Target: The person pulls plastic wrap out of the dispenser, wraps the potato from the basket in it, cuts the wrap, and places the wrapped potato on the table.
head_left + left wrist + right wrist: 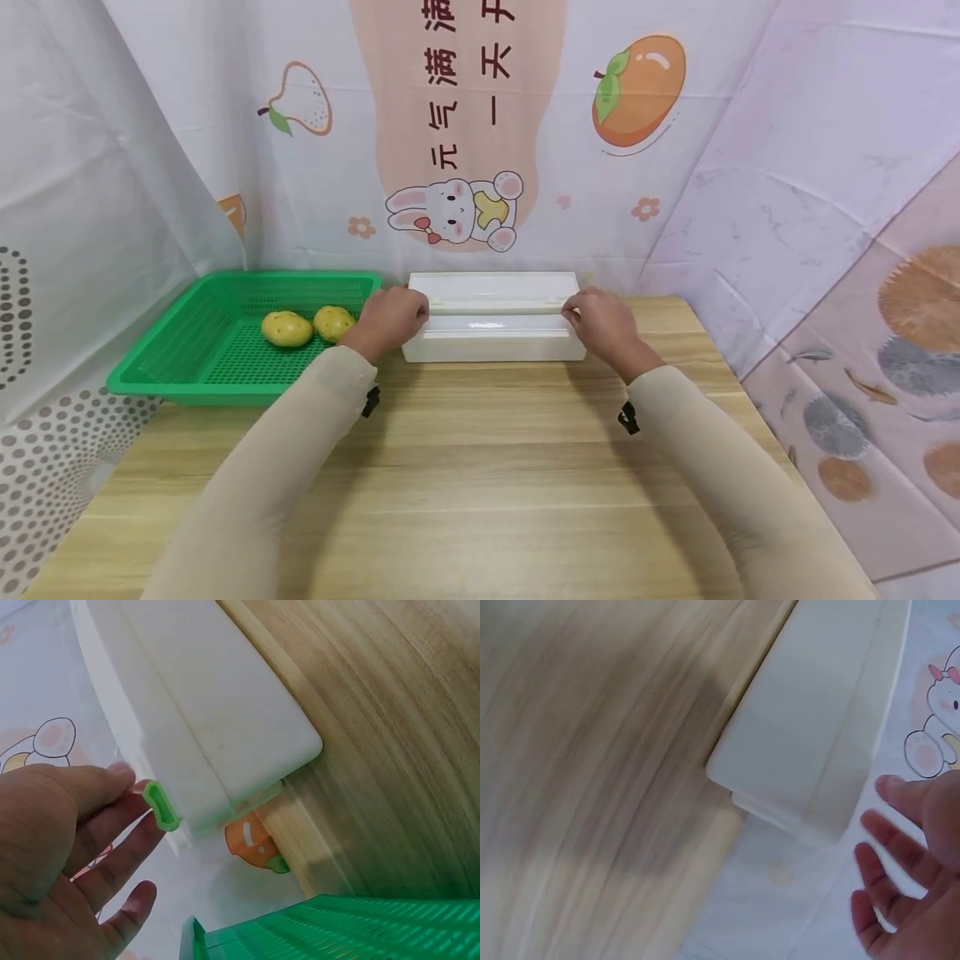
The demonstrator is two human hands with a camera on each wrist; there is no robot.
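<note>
A long white box (495, 346) lies across the far part of the table, its white lid (491, 285) tipped back and a pale, glossy surface showing inside. My left hand (390, 315) is at its left end. From the left wrist, the index and middle fingertips of my left hand (82, 847) touch a small green end piece (162, 807); the thumb lies just apart from it. My right hand (603, 323) is at the other end. In the right wrist view, the fingers of my right hand (922, 877) are spread beside the box, with a gap between thumb and index.
Left of the box stands a green plastic basket (187, 350) holding two potatoes, one left (287, 329) and one right (333, 323). A wooden table (480, 467) lies beneath. Printed cloth (480, 125) hangs close behind the box.
</note>
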